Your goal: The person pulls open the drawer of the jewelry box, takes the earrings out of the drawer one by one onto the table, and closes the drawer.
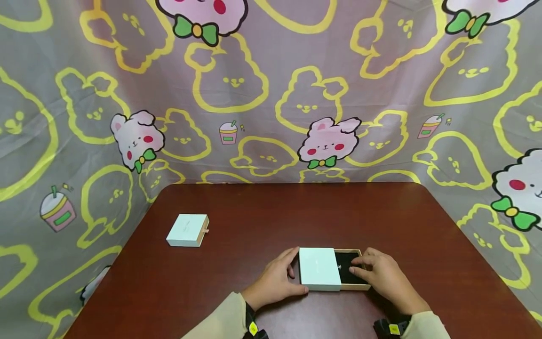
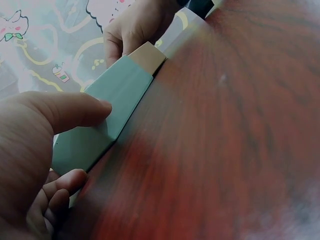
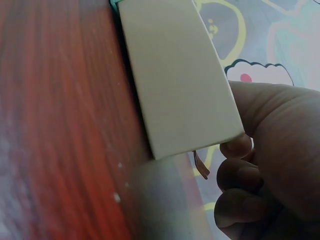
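A mint-green slide box (image 1: 320, 269) lies on the table with its tan drawer (image 1: 354, 286) partly drawn out to the right. My left hand (image 1: 276, 278) grips the sleeve's left end, thumb at the front corner and fingers at the back. The left wrist view has that thumb pressed on the sleeve's side (image 2: 107, 107). At the drawer, my right hand (image 1: 383, 275) reaches over the outer end, thumb and index fingertips above the black insert (image 1: 346, 270). A small silver star-like piece (image 1: 339, 267) sits on the insert. In the right wrist view, other fingers (image 3: 237, 187) curl outside beside a ribbon tab (image 3: 201, 166).
A second mint-green box (image 1: 188, 230) with a ribbon tab sits closed at the table's back left. The reddish-brown table (image 1: 254, 212) has rounded far corners. Hanging cloth (image 1: 271, 94) with cartoon prints surrounds it at the back and sides.
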`<act>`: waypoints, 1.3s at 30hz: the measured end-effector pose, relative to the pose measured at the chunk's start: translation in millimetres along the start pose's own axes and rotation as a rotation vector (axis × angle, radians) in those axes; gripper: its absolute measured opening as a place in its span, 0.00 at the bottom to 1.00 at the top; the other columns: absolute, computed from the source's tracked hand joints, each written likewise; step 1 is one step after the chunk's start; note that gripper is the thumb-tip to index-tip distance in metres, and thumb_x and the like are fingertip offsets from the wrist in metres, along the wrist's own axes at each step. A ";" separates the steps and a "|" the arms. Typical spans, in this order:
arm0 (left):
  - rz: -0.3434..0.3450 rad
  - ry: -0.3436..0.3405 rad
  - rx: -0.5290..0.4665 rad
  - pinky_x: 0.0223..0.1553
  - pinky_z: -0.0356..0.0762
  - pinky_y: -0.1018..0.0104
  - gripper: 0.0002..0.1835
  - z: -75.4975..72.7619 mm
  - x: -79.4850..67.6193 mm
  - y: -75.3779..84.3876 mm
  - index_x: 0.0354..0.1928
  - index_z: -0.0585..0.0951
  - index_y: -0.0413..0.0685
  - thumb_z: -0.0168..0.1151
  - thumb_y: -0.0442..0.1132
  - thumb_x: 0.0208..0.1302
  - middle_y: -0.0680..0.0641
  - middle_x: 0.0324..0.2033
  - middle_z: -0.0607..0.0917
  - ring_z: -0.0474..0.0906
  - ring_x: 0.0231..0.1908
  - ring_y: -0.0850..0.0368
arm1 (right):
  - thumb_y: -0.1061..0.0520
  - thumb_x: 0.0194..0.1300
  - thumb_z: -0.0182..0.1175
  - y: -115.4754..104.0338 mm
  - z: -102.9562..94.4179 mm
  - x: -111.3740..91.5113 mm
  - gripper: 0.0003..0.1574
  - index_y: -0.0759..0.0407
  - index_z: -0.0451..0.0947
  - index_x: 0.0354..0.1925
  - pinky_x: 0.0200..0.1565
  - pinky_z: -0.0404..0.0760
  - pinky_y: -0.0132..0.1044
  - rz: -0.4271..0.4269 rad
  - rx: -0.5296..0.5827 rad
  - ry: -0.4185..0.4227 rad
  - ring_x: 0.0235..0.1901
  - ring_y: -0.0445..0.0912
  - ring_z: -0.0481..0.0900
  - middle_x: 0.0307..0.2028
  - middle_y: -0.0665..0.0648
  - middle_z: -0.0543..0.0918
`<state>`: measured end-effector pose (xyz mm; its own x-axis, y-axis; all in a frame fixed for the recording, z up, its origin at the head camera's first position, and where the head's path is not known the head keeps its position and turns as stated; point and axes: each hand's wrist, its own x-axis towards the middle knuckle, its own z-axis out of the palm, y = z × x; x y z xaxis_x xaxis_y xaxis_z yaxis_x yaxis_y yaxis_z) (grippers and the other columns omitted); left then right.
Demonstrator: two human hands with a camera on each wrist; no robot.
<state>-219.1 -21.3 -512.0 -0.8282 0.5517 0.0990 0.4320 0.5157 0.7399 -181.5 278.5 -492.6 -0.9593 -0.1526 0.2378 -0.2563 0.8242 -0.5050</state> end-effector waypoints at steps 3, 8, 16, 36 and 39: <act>-0.009 0.001 -0.006 0.36 0.71 0.70 0.56 2.0 -1.5 0.2 0.74 0.59 0.45 0.78 0.54 0.47 0.53 0.67 0.66 0.71 0.30 0.69 | 0.53 0.55 0.73 1.0 2.6 -1.4 0.08 0.50 0.88 0.37 0.24 0.65 0.31 -0.010 0.006 0.020 0.22 0.35 0.62 0.25 0.40 0.66; -0.038 -0.034 -0.044 0.34 0.71 0.69 0.56 8.3 -7.7 -1.7 0.75 0.58 0.47 0.77 0.55 0.48 0.54 0.68 0.64 0.71 0.30 0.68 | 0.54 0.53 0.74 4.2 11.2 -10.2 0.07 0.48 0.88 0.34 0.23 0.64 0.30 -0.017 0.022 0.030 0.22 0.34 0.61 0.24 0.39 0.64; -0.016 -0.021 -0.067 0.33 0.70 0.70 0.55 15.4 -15.3 -4.4 0.74 0.59 0.44 0.78 0.54 0.48 0.51 0.68 0.65 0.70 0.30 0.69 | 0.57 0.49 0.76 6.2 19.2 -17.8 0.09 0.47 0.88 0.31 0.23 0.63 0.29 -0.111 0.013 0.100 0.22 0.32 0.59 0.24 0.36 0.61; 0.029 0.022 0.003 0.36 0.71 0.71 0.55 4.8 -5.2 -0.3 0.74 0.59 0.42 0.78 0.54 0.47 0.50 0.67 0.66 0.71 0.31 0.70 | 0.60 0.53 0.73 -1.7 5.4 -1.3 0.10 0.44 0.87 0.30 0.29 0.75 0.32 -0.158 -0.008 0.036 0.28 0.31 0.76 0.30 0.36 0.80; 0.033 0.024 0.015 0.38 0.70 0.70 0.55 2.0 -1.9 0.0 0.74 0.59 0.43 0.77 0.54 0.48 0.51 0.67 0.65 0.71 0.30 0.70 | 0.60 0.54 0.73 -2.7 3.6 2.3 0.09 0.45 0.87 0.31 0.31 0.77 0.34 -0.132 -0.022 0.023 0.30 0.33 0.78 0.31 0.38 0.82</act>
<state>-216.8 -21.1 -513.5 -0.8218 0.5525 0.1393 0.4643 0.5077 0.7257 -183.4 274.0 -493.7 -0.9145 -0.2483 0.3195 -0.3770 0.8096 -0.4499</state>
